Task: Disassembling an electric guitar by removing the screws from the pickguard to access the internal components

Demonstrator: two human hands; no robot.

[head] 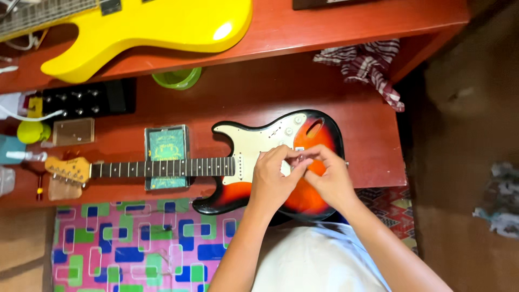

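We see a sunburst electric guitar (pixel 313 197) lying flat along the near edge of a red wooden bench (pixel 373 130), its body toward the right end and its neck running left to the headstock (pixel 67 169) near the left edge. The body's lower curve hangs slightly past the near edge, over our lap. Bare wood lies open between the body and the right edge, and more behind it up to a raised shelf at the back. A green-labelled box (pixel 166 147) sits under the neck midway along. On the shelf rests a yellow guitar body (pixel 162 24), and a checked cloth (pixel 367 65) drapes off the shelf's right end. A green cup (pixel 177 79) stands below the shelf's front edge.

Both forearms come up from the near side and meet over the guitar's body. Our left hand (pixel 273 181) and right hand (pixel 330 178) have fingertips pinched together on a small pale part (pixel 299 160) held just above the pickguard (pixel 254 146); it is too small to tell what it is. Both hands are curled closed around that pinch, knuckles upward.
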